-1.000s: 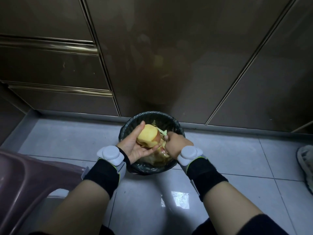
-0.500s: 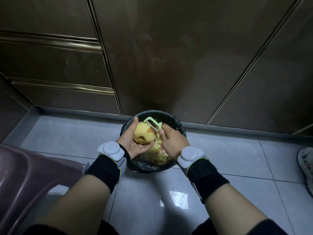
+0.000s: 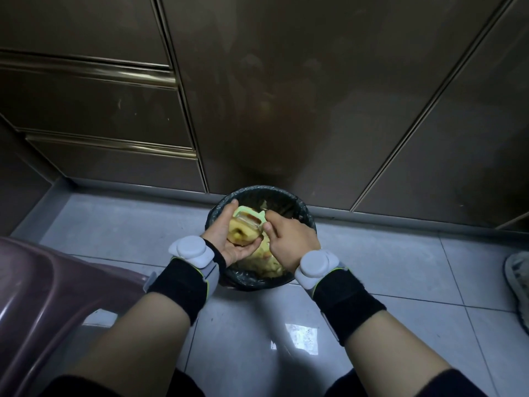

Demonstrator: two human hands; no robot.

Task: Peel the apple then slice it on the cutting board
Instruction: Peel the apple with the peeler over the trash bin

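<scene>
Over the black-lined trash bin (image 3: 305, 213), the left hand (image 3: 224, 239) gripped the mostly peeled apple (image 3: 242, 234), while the right hand (image 3: 290, 239) pinched a pale green peeler (image 3: 249, 219) against the apple's top.

Peeler (image 3: 248, 217) on apple (image 3: 240, 233), both over bin (image 3: 308, 224)

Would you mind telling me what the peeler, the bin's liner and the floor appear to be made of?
The peeler: pale green frame, matte, likely plastic; its blade is too small to judge. The bin liner: thin black plastic film, crinkled and glossy over the rim. The floor: pale glazed tile, probably ceramic, with grout lines and a bright reflection.
</scene>
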